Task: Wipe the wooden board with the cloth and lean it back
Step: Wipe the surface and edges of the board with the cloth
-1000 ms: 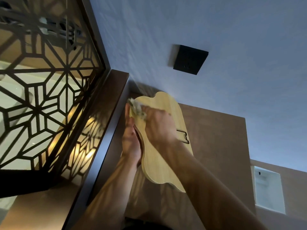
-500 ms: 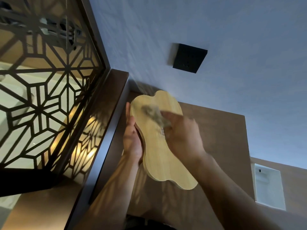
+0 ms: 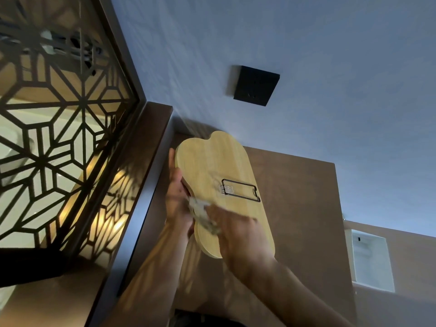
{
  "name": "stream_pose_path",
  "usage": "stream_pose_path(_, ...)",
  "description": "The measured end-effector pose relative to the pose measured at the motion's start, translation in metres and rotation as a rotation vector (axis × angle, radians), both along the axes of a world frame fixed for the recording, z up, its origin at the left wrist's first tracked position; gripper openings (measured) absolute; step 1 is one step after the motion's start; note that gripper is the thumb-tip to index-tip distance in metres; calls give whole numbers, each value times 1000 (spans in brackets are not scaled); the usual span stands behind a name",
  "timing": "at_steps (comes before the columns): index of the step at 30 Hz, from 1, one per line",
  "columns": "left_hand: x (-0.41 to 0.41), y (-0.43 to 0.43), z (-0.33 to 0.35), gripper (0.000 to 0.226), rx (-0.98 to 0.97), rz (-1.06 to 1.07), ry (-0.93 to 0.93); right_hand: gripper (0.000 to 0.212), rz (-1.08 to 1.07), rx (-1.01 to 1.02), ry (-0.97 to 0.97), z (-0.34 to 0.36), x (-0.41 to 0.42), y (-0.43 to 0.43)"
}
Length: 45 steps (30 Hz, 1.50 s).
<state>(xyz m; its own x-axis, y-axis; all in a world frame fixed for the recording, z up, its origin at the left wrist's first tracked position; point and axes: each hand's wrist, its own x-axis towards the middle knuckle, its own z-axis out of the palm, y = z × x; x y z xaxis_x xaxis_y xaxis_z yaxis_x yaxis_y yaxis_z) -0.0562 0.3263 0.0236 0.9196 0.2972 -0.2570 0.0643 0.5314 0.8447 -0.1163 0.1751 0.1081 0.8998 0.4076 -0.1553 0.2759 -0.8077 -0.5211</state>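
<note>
A pale wooden board (image 3: 212, 161) with wavy edges is held up on edge in front of me. It carries a black wire holder (image 3: 240, 191) on a clear hook on its face. My left hand (image 3: 175, 197) grips the board's left edge from behind. My right hand (image 3: 240, 234) presses a crumpled pale cloth (image 3: 200, 215) against the lower part of the board's face, and is blurred by motion. The bottom right of the board is hidden behind my right hand.
A dark lattice screen (image 3: 59, 149) with warm light behind it stands at the left, framed by a brown post (image 3: 144, 166). Behind the board is a brown panel (image 3: 302, 208) and a pale wall with a black square plate (image 3: 256, 86). A white niche (image 3: 372, 260) sits at the right.
My right hand has swept the cloth from the board's top down to its lower left. The black wire holder has come into view. My left hand keeps its grip.
</note>
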Motion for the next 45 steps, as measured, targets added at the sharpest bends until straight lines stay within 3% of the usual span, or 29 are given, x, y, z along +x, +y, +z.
stream_pose_path(5, 3, -1, -9, 49, 152, -43, 30, 54, 0, 63, 193, 17, -34, -34)
stream_pose_path(10, 2, 1, -6, 56, 142, -6, -20, 32, -213, 135, -126, 23, 49, 0)
stream_pose_path(13, 2, -1, -2, 63, 129, -31, -39, 31, -184, -47, -189, 14, 114, 42)
stream_pose_path(16, 1, -1, 1, 65, 92, -17, -52, 39, -162, -50, -164, 1, 136, 69)
stream_pose_path(20, -1, -3, -3, 50, -67, 14, 19, 43, -51, -35, -283, -4, 97, 64)
stream_pose_path(22, -3, 3, 2, 48, -77, 69, 97, 42, 6, -39, -254, -1, 66, 50)
stream_pose_path(26, 0, 4, 7, 50, -227, 13, 73, 44, 52, 68, -253, 2, 5, 10)
stream_pose_path(29, 3, -1, -2, 50, 131, 3, 74, 41, 118, 85, -178, 6, -26, -10)
stream_pose_path(32, 3, 1, -10, 50, 250, -4, 58, 51, 140, 73, 61, 16, -31, -24)
stream_pose_path(34, 2, 1, -8, 51, 223, 9, 38, 42, 127, 149, 330, 20, -16, -32)
stream_pose_path(38, 1, 1, 0, 51, 65, 21, 28, 25, -253, 494, 369, 8, 56, -25)
stream_pose_path(41, 1, -4, 8, 47, 145, 37, 56, 11, -422, 741, 504, -7, 124, 6)
stream_pose_path(43, 1, -5, 11, 48, 159, 49, 67, 17, -514, 806, 570, -18, 158, 35)
stream_pose_path(45, 0, -3, 13, 54, 107, 19, 73, 32, -462, 728, 533, -34, 175, 60)
